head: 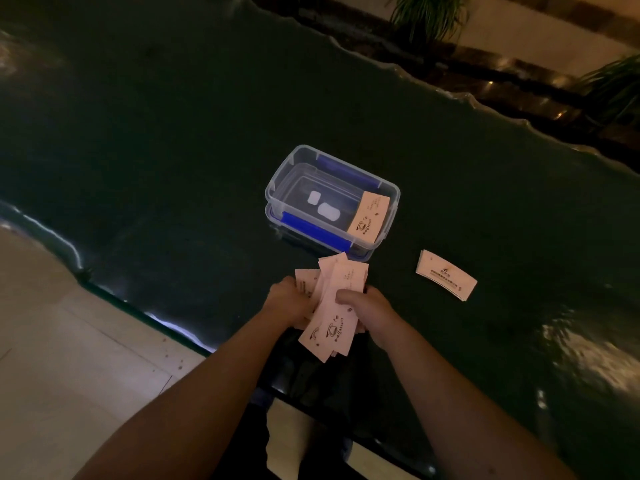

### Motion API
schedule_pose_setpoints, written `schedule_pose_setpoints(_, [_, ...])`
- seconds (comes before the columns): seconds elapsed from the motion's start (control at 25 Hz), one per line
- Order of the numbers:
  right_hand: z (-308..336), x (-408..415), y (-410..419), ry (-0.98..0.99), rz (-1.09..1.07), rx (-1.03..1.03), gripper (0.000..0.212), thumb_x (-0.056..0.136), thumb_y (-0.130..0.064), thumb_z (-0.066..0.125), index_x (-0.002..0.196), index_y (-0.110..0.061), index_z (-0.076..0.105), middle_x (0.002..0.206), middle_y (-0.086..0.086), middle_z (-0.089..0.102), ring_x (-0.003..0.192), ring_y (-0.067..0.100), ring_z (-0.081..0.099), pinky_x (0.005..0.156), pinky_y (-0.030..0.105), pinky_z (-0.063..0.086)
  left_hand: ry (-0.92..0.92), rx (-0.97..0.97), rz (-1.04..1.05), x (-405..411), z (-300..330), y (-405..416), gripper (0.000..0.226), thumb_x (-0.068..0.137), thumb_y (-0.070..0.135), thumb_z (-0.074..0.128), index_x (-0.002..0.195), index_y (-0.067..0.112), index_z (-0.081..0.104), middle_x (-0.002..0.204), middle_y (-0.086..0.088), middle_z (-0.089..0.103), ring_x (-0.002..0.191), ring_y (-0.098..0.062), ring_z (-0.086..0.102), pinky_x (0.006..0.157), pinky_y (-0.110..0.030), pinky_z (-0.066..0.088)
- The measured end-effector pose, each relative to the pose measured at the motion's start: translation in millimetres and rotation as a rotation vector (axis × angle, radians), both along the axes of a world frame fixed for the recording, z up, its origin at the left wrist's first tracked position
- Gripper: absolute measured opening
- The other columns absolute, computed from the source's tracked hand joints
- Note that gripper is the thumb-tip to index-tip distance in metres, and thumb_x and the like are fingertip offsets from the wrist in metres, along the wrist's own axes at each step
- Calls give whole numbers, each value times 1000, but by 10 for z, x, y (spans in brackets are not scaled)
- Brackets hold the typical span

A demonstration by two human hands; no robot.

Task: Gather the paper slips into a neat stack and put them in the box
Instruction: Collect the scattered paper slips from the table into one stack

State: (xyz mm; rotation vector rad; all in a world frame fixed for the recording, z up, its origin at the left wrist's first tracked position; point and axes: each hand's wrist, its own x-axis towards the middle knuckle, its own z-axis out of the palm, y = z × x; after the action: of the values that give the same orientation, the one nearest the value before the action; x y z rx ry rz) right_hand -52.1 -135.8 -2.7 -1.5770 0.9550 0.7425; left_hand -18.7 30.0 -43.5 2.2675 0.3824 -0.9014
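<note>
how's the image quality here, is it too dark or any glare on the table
Head view: dim overall, the dark table swallowing detail; bright glare patches on its glossy surface at lower right and along the near edge; wide-angle bending curves the table edges; the print on the slips held by the left hand and right hand is soft, but the clear box and the loose stack stay easy to make out.

A long dark green table (173, 133) with a wavy, glossy edge fills most of the view, catching pale glints of light. To the left lies a floor of light tiles (52, 341). Beyond the far edge, a dark ledge (502, 77) carries two green potted plants (429, 15), with a warm beige wall (554, 19) behind. The room is dim.
</note>
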Motion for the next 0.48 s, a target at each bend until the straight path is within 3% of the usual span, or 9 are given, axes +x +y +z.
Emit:
schedule_pose_setpoints(0.12, [-44,-67,-54,-10,-82,102,57,94,-20,72,147,-19,51,122,14,75,110,32,73,99,57,58,-51,-41,28,-11,-3,43,5,96,17,57,95,21,60,106,-5,67,78,-12,60,62,-28,47])
schedule_pose_setpoints(0.2, [-81,-134,-66,-25,-121,163,54,95,-18,69,146,-20,52,121,15,75,110,33,73,93,56,60,-42,-84,57,-12,34,81,14,95,14,56,87,25,58,94,0,65,77,-11,60,59,-28,47])
schedule_pose_setpoints(0.48, [-165,-250,38,-116,-245,276,31,97,-14,62,122,-31,65,113,11,78,107,31,73,75,47,58,76,-298,166,-50,199,77,18,103,27,51,103,18,66,98,-7,73,84,-20,73,73,-38,61])
